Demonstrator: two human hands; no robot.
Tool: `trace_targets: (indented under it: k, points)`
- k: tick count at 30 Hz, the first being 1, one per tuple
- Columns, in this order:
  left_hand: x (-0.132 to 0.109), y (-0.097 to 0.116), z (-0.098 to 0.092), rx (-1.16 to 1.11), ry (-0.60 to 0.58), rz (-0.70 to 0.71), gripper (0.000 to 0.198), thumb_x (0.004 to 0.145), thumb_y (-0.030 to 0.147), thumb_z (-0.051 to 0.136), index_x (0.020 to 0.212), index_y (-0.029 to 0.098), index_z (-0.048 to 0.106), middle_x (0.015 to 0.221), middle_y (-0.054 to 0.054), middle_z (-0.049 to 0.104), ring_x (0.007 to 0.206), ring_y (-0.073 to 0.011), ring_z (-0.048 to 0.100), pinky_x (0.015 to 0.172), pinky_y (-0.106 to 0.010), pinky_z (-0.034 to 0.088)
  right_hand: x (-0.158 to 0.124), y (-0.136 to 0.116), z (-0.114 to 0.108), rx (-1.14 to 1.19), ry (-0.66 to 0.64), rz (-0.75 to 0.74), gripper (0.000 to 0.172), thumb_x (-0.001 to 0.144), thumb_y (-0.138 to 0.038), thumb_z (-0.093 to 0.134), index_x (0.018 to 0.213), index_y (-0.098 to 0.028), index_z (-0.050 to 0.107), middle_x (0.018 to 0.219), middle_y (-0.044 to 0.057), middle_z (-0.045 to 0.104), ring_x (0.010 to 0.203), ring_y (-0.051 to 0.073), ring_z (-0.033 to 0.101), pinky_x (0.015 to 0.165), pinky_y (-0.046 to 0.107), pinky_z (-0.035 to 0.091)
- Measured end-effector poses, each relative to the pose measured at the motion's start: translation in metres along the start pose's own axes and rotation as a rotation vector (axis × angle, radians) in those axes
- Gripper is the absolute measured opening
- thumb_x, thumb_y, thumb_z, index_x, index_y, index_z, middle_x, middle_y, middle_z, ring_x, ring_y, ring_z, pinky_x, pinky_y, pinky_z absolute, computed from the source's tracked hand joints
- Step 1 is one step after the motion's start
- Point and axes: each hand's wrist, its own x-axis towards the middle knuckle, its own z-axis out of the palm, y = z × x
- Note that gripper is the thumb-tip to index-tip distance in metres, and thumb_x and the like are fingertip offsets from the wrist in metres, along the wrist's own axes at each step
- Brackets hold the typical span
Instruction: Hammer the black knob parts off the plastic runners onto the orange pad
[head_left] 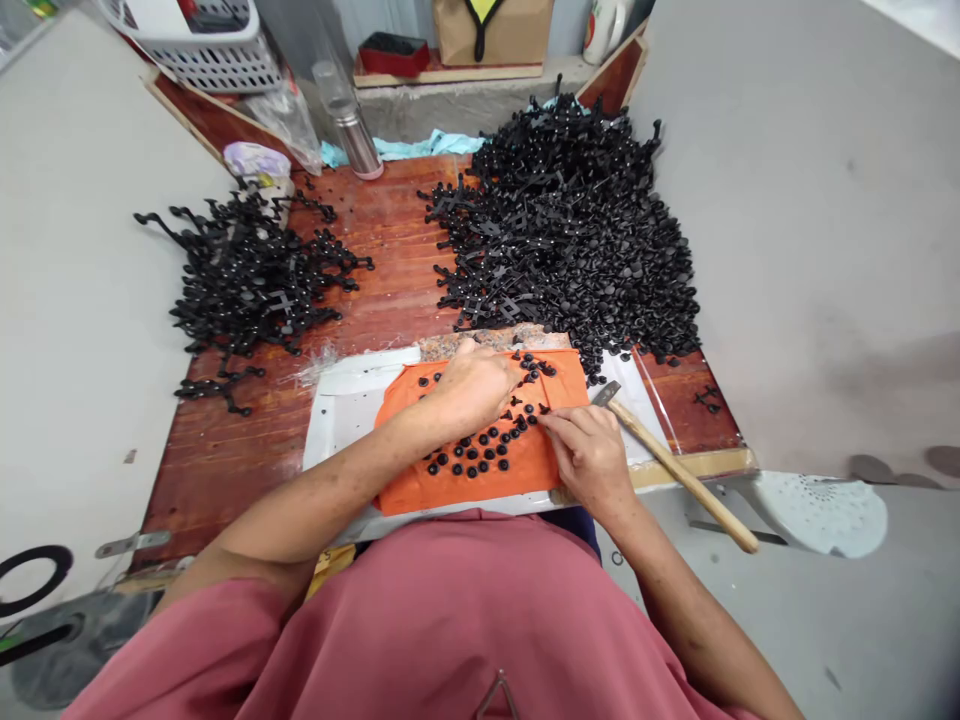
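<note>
Red-brown wooden planks are carrying a large heap of black plastic sprues (570,230) far right and a smaller heap (247,280) at left, with a steel flask (356,135) standing beyond. An orange cloth (525,470) is lying near, over a white board (337,410), dotted with small round black studs (480,455). The left hand (476,385) is curling palm-down over them, hiding its grip. The right hand (589,455) is resting with fingers together at the cloth's right edge, tips by a stud. A wooden-handled hammer (675,470) is lying just beside it.
</note>
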Motion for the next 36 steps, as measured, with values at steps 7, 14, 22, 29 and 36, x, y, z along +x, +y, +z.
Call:
trace_targets:
  k: [7,14,22,29,36]
  points:
    - [-0.007,-0.009,-0.001,-0.052,-0.061,-0.121,0.023,0.097,0.015,0.056,0.083,0.019,0.074,0.093,-0.009,0.080,0.095,-0.0279,0.067,0.087,-0.044,0.037,0.008,-0.002,0.009,-0.010,-0.013,-0.043,0.021,0.103,-0.012,0.060,0.110,-0.023,0.077,0.091,0.004,0.076,0.086,0.023,0.059,0.082,0.041,0.041]
    - [-0.015,-0.021,0.000,-0.057,0.079,-0.211,0.022,0.098,0.018,0.057,0.095,0.021,0.079,0.100,-0.011,0.079,0.101,-0.0291,0.066,0.087,-0.043,0.040,0.017,-0.011,0.012,-0.068,-0.035,-0.083,0.012,0.104,-0.025,0.066,0.105,-0.027,0.078,0.090,0.004,0.073,0.086,0.022,0.054,0.082,0.042,0.036]
    - [-0.013,-0.021,0.002,-0.060,0.039,-0.152,0.021,0.097,0.023,0.061,0.087,0.020,0.078,0.095,-0.010,0.078,0.097,-0.0277,0.065,0.088,-0.043,0.039,0.011,-0.003,0.014,-0.104,0.041,0.021,0.010,0.101,-0.022,0.067,0.100,-0.027,0.076,0.095,0.005,0.070,0.089,0.024,0.052,0.083,0.044,0.035]
    - [-0.006,-0.021,0.006,-0.026,0.007,-0.165,0.028,0.098,0.021,0.056,0.078,0.018,0.075,0.092,-0.011,0.078,0.091,-0.0276,0.066,0.087,-0.044,0.039,0.003,-0.002,0.017,-0.052,0.055,0.089,0.010,0.101,-0.021,0.067,0.101,-0.026,0.075,0.105,0.007,0.071,0.096,0.025,0.054,0.085,0.043,0.037]
    - [-0.007,-0.016,0.009,0.042,-0.006,-0.202,0.035,0.101,0.021,0.048,0.079,0.014,0.075,0.092,-0.017,0.078,0.088,-0.0288,0.068,0.085,-0.046,0.039,0.003,-0.014,0.010,-0.209,0.038,-0.037,0.016,0.103,-0.015,0.064,0.101,-0.027,0.075,0.106,0.003,0.078,0.099,0.024,0.060,0.104,0.049,0.035]
